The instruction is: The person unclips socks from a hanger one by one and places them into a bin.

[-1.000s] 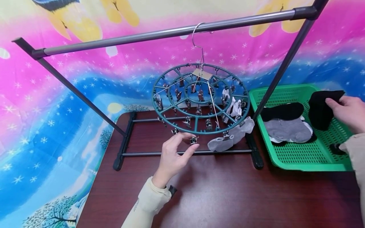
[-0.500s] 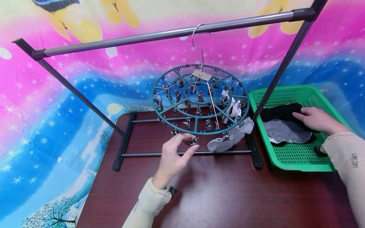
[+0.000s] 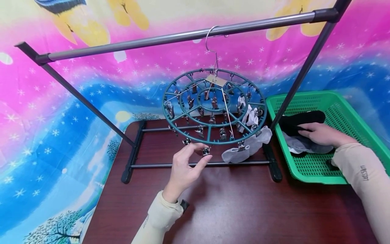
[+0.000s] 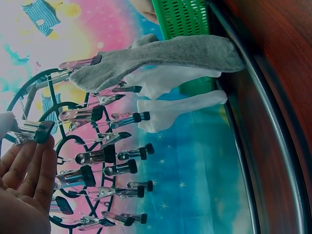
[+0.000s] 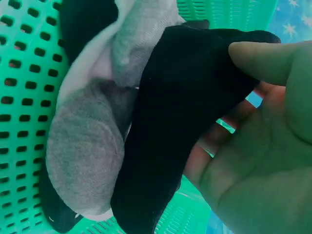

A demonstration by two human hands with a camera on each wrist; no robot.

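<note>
My left hand (image 3: 186, 166) pinches a metal clip (image 3: 206, 151) between thumb and fingertips at the near edge of the round green drying hanger (image 3: 210, 139). In the left wrist view the same clip (image 4: 36, 130) shows dark tips. My right hand (image 3: 327, 134) is over the green basket (image 3: 304, 178), its thumb and fingers gripping a black sock (image 5: 170, 107) by one end. Under that sock lie grey socks (image 5: 85, 151) and another black sock (image 3: 310, 117). A grey sock (image 3: 236, 154) hangs from a clip at the hanger's right, with white socks (image 3: 251, 117) behind it.
The hanger hooks over the bar (image 3: 137, 42) of a dark metal rack standing on the brown table (image 3: 237, 210). The rack's right post (image 3: 301, 78) rises beside the basket. Several unused clips (image 4: 80, 178) dangle from the rings. A patterned cloth (image 3: 146, 64) covers the back.
My right hand has moved left across the basket with the black sock, from its right side to above the grey socks. My left hand stays at the clip.
</note>
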